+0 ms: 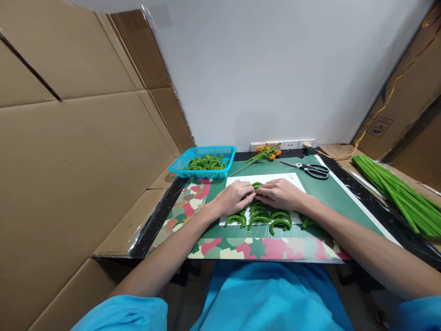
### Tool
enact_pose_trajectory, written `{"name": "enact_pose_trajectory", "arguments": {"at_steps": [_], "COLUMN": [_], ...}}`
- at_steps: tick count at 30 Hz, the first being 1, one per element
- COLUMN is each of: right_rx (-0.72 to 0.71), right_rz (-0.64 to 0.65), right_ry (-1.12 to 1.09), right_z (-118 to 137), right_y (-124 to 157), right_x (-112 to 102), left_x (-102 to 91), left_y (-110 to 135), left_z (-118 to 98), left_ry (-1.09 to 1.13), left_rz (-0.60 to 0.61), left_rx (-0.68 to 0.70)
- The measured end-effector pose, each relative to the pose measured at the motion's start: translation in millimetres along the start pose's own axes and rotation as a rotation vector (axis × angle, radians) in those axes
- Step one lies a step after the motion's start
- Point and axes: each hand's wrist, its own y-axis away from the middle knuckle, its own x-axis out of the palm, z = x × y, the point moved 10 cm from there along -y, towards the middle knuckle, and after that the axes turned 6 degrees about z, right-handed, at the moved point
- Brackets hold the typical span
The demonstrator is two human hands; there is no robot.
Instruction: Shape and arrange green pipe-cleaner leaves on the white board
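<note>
My left hand [234,195] and my right hand [282,193] meet over a white sheet [296,181] on the green mat. Their fingers are curled together on a bent green pipe cleaner [257,185] held between them. Just in front of the hands, several more curved green pipe cleaner pieces [263,217] lie in a cluster on the sheet's near edge.
A blue basket [205,162] with green pieces stands at the back left. Scissors [312,169] lie at the back right, beside a green stem with orange pompoms [267,154]. A bundle of straight green pipe cleaners [396,193] lies far right. Cardboard walls rise on the left and right.
</note>
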Motion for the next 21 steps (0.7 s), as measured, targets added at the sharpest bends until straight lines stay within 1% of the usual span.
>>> {"name": "enact_pose_trajectory", "arguments": {"at_steps": [11,21], "right_rx": [0.004,0.005], "right_rz": [0.002,-0.004], "right_ry": [-0.003,-0.009], "right_z": [-0.5,-1.1], "right_y": [0.2,-0.1], "right_x": [0.6,0.8], "left_x": [0.9,2.1], "left_y": [-0.7,-0.4], "left_z": [0.5,1.0], "left_ry": [0.008,0.002], "left_rz": [0.017,0.013], "left_rx": [-0.017,-0.006]}}
